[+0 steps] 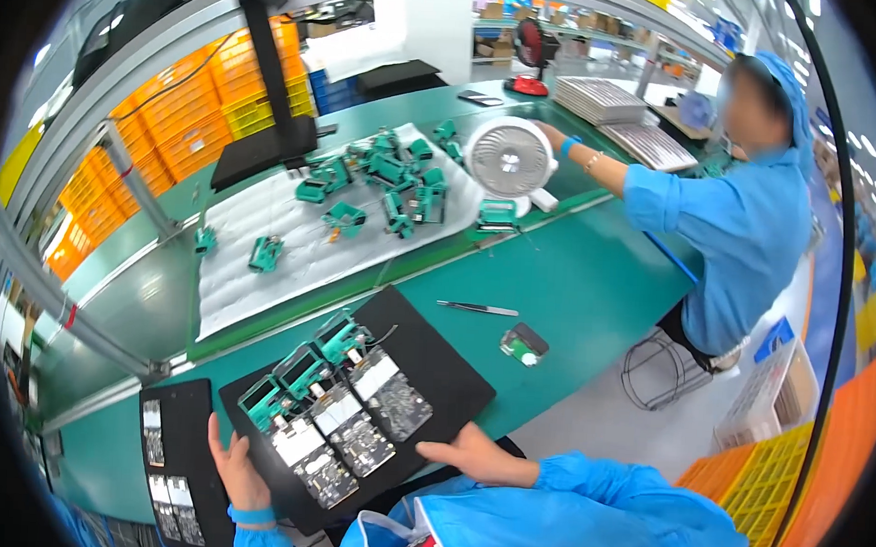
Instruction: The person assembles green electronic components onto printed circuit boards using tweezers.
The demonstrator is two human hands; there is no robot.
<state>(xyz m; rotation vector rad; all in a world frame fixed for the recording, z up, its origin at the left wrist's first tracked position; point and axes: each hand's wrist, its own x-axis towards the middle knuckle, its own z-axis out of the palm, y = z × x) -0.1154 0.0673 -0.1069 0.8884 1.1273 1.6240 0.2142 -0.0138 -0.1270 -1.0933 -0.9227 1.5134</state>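
Note:
A black board (453, 367) lies in front of me, its near edge toward my lap. On it rest three green circuit boards with white labels, among them one circuit board (391, 399), joined to several green frames (302, 367) along the far side. My left hand (241, 475) is at the board's left edge, fingers stretched upward and apart, thumb close to the edge. My right hand (479, 457) is at the near right edge with the thumb over it; its other fingers are partly hidden below the edge.
Left stands another black board (197, 410) with circuit boards. Tweezers (478, 308) and a small dark part (524, 344) lie to the right. Beyond are a white padded sheet (236, 299) with several green frames, a white fan (510, 157) and a co-worker (729, 208) reaching toward it.

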